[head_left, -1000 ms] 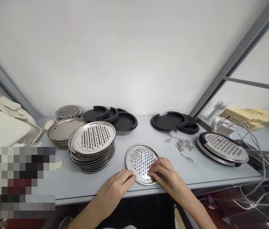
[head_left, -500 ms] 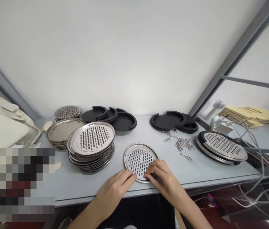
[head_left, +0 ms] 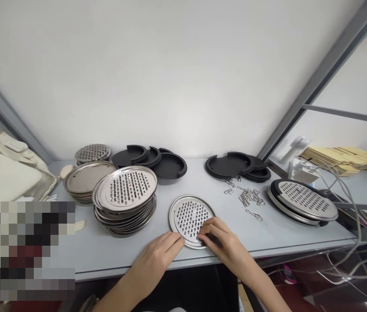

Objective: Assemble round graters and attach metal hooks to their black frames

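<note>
In front of me on the table, a round metal grater disc [head_left: 190, 217] with rows of slots lies in a shallow round metal tray [head_left: 172, 222]. My left hand [head_left: 158, 256] is closed, its fingertips and thumb at the front left of the rim. On the front right, my right hand [head_left: 223, 243] pinches the edge of the disc with thumb and curled fingers. Its fingers hide part of the rim there. Left of my hands stands a stack of round metal trays [head_left: 128, 227], topped by another grater disc [head_left: 129, 188].
Black round holders with a cut-out [head_left: 170, 167] lie along the wall, with more black holders [head_left: 229, 165] farther right. Several wire clips [head_left: 250, 197] are scattered nearby. Assembled graters [head_left: 307, 199] are stacked at right. Cables [head_left: 349, 203] hang past the right edge.
The grater disc has shifted slightly toward the back right within its tray, showing more tray at the left. My hands have barely moved.
</note>
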`<state>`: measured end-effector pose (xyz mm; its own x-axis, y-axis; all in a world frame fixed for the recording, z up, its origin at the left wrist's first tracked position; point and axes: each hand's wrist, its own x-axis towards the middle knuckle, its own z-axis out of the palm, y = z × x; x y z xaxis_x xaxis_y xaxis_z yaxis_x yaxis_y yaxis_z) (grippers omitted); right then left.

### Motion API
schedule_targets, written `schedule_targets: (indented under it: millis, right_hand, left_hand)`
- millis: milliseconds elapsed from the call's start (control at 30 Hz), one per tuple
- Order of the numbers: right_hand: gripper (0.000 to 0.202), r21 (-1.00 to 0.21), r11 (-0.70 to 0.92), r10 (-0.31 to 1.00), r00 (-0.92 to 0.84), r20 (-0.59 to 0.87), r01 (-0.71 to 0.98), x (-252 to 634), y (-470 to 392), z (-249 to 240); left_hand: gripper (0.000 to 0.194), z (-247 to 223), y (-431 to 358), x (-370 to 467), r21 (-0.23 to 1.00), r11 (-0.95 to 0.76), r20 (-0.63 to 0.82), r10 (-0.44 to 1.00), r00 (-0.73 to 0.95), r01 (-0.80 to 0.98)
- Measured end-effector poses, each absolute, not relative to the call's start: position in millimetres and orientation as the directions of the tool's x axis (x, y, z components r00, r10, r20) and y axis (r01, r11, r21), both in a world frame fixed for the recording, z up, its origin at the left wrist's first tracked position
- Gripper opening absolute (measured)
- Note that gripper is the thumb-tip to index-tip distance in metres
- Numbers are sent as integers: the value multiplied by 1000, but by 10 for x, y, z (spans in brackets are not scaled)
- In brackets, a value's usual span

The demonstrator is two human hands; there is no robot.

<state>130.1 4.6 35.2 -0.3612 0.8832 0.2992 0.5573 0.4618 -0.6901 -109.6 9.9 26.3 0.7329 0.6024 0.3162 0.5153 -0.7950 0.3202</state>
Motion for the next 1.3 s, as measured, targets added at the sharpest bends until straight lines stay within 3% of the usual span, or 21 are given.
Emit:
schedule_targets:
  millis: [333, 1100, 1300]
  right_hand:
    - [7, -678, 460, 881, -386, 272, 572, 1262, 68, 333]
    - [12, -777, 386, 910, -344, 232, 498, 1379, 69, 468]
    - [17, -737, 331, 923, -364, 124, 589, 1413, 140, 547]
  left_hand:
    - [33, 271, 98, -1090, 264, -816, 378, 578, 723, 514]
    - [35, 293, 99, -1087, 320, -789, 293, 609, 737, 525]
    - [34, 310, 100, -1089, 336, -787, 301, 611, 732, 518]
